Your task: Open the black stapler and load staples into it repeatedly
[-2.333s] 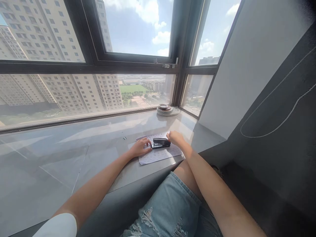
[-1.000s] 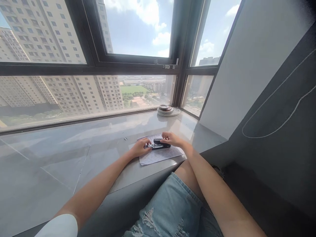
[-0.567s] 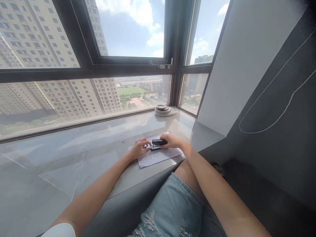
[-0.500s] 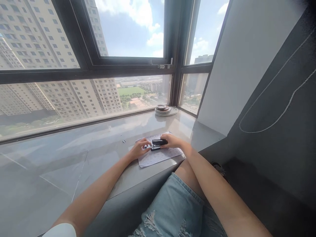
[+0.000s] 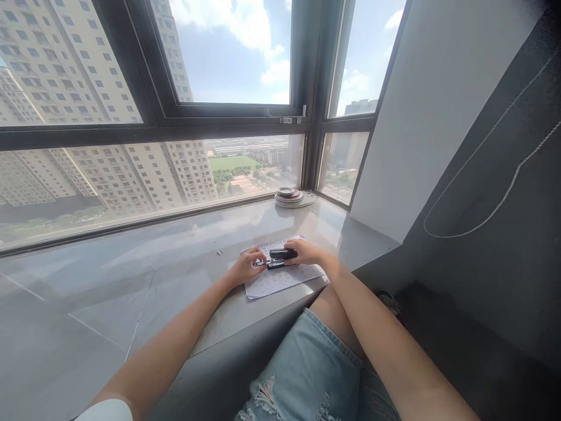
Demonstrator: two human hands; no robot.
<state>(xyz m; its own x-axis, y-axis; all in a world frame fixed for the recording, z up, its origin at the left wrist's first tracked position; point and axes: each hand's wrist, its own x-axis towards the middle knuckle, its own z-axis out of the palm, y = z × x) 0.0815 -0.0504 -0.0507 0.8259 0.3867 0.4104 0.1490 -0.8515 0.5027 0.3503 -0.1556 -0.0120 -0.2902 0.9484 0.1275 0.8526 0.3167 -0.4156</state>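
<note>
A black stapler (image 5: 283,254) lies over the written sheets of paper, its upper arm raised apart from its base. My right hand (image 5: 302,251) is closed around the stapler's right end. At the left end, my left hand (image 5: 249,266) pinches a small shiny metal part that sticks out between the two halves. Whether that part is the stapler's own slide or a loose piece, I cannot tell. The paper sheets (image 5: 272,285) lie flat under both hands. A pair of tiny silver pieces, perhaps staple strips (image 5: 220,252), rests on the sill left of the paper.
The pale, glossy window sill (image 5: 184,251) carries everything. Stacked plates (image 5: 289,197) stand in the far corner by the window frame (image 5: 313,158). My knee in torn denim shorts (image 5: 307,362) is below the sill's front edge. A beaded cord (image 5: 486,216) hangs at the right.
Both hands keep their hold at the stapler. The left fingers have shifted very slightly left with the metal part; the rest stays in place.
</note>
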